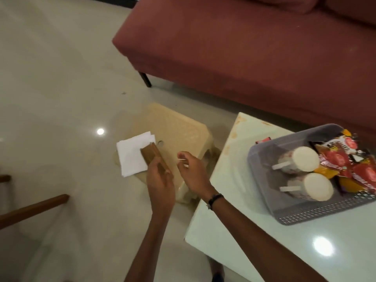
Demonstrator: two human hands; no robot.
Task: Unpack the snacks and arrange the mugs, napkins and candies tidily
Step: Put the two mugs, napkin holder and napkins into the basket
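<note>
My left hand (pixel 160 180) grips a brown wooden holder (pixel 151 155) above a beige plastic stool (pixel 183 127). White napkins (pixel 132 155) lie on the stool's left corner, partly under the holder. My right hand (pixel 193 171) pinches a thin pale stick (pixel 181 159) just right of the holder. On the white table (pixel 234 220) stands a grey perforated basket (pixel 317 214). Two white mugs (pixel 299 159) (pixel 313 187) lie on their sides in it, next to red and yellow snack packets (pixel 350 159).
A dark red sofa (pixel 244 47) stretches across the back, with one black leg (pixel 145 79) on the tiled floor. A brown wooden chair rail (pixel 32 210) juts in at the lower left. A small red-and-black packet (pixel 263 141) lies behind the basket.
</note>
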